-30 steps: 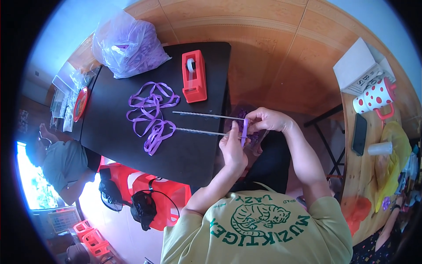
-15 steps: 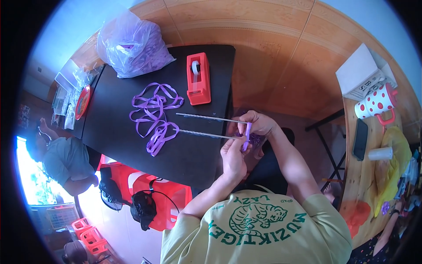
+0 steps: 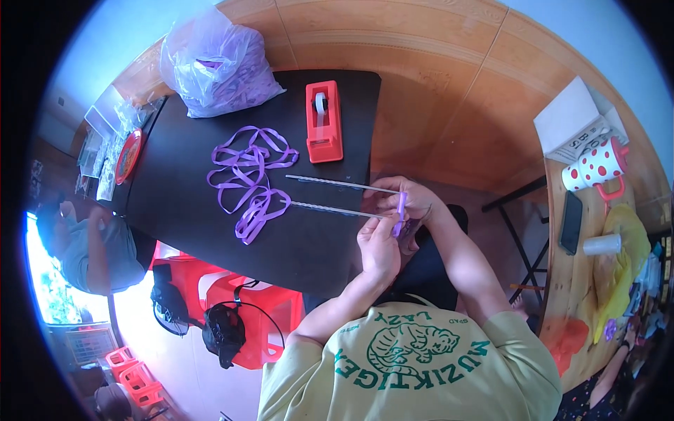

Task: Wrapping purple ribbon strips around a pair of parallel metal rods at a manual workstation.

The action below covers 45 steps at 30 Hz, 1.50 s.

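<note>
Apparently working a purple strip (image 3: 402, 209) across the ends of two thin rods (image 3: 337, 183), just beyond the worktop (image 3: 309, 256) — pinching its lower end with a closed grip of the left hand (image 3: 379, 247), curling the right hand (image 3: 417, 200) in a hold too hidden to tell — probably needing even tension next.

Left hand (image 3: 379, 247), right hand (image 3: 418, 199) — both at a purple strip (image 3: 401, 208)

The person wears a pale yellow-green T-shirt (image 3: 491, 382) with loose short sleeves (image 3: 521, 344), a green line-drawn tiger (image 3: 411, 351) ringed by curved green lettering (image 3: 374, 379), and dark trousers (image 3: 425, 275), leaving forearms (image 3: 467, 259) and hands (image 3: 380, 248) bare.
</note>
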### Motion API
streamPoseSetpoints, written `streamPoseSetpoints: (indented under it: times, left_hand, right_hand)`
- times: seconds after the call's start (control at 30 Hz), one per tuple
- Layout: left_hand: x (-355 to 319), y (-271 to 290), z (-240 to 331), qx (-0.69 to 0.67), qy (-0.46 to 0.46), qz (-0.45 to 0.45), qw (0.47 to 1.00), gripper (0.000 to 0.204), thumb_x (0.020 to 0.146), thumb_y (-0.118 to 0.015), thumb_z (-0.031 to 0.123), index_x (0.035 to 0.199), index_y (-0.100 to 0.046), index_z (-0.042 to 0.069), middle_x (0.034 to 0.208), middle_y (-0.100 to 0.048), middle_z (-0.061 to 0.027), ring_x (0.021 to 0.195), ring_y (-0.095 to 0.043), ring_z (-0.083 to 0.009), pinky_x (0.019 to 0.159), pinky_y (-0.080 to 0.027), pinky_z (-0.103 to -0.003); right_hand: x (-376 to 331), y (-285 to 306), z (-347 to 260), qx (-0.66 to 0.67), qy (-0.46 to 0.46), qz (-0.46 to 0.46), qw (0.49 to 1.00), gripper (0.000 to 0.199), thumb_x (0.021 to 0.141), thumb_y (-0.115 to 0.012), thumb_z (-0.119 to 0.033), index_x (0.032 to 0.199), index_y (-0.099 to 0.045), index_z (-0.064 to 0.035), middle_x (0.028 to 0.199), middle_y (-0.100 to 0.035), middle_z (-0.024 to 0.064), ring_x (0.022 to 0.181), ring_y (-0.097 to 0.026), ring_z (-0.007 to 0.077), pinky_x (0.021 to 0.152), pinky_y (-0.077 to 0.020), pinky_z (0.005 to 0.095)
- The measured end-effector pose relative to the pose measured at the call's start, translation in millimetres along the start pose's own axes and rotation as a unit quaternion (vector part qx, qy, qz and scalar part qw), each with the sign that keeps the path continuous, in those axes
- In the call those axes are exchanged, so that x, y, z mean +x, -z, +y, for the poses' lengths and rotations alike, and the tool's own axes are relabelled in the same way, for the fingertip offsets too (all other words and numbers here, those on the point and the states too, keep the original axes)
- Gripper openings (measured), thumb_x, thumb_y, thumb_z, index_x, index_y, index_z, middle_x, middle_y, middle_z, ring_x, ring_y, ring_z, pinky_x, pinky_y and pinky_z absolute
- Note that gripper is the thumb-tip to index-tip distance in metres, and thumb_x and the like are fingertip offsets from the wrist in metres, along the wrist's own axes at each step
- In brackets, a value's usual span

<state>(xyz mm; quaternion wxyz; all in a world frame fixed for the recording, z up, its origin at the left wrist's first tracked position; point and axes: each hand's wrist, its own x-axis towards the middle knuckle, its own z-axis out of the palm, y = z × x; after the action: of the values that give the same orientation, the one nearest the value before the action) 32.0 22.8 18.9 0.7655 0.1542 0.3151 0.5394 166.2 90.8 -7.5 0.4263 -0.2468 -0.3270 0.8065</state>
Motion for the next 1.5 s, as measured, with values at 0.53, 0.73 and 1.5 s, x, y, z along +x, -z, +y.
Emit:
streamPoseSetpoints:
  times: [0.53,0.73,1.5]
  left_hand:
    - [5,9,-14,0.026,-0.031,0.001,0.999,0.008,0.086,-0.059,0.007,0.087,-0.065,0.002,0.083,-0.066,-0.0055,0.053,-0.053,-0.0064,0.040,-0.037,-0.018]
    - [4,11,-15,0.012,-0.025,-0.007,1.000,0.008,0.086,-0.060,0.006,0.086,-0.065,0.001,0.084,-0.066,-0.0050,0.072,-0.056,-0.0071,0.068,-0.042,-0.019]
    - [4,11,-12,-0.011,0.018,-0.013,1.000,0.007,0.086,-0.059,0.003,0.087,-0.065,0.001,0.085,-0.066,-0.0040,0.077,-0.057,-0.0075,0.076,-0.043,-0.020]
  right_hand:
    - [3,-94,-97,-0.838,-0.137,-0.058,0.526,0.015,0.083,-0.062,-0.016,0.093,-0.072,-0.0216,0.151,-0.023,0.0122,0.139,-0.018,0.0335,0.102,-0.0243,0.0587]
    - [10,-113,-96,-0.877,-0.180,-0.081,0.439,0.009,0.080,-0.064,-0.016,0.081,-0.073,-0.0150,0.153,-0.019,0.0142,0.141,-0.014,0.0343,0.099,-0.0250,0.0614]
    - [5,-94,-77,-0.894,-0.056,-0.076,0.439,0.011,0.074,-0.064,-0.015,0.066,-0.066,-0.0090,0.149,-0.028,0.0208,0.139,-0.020,0.0340,0.091,-0.0286,0.0490]
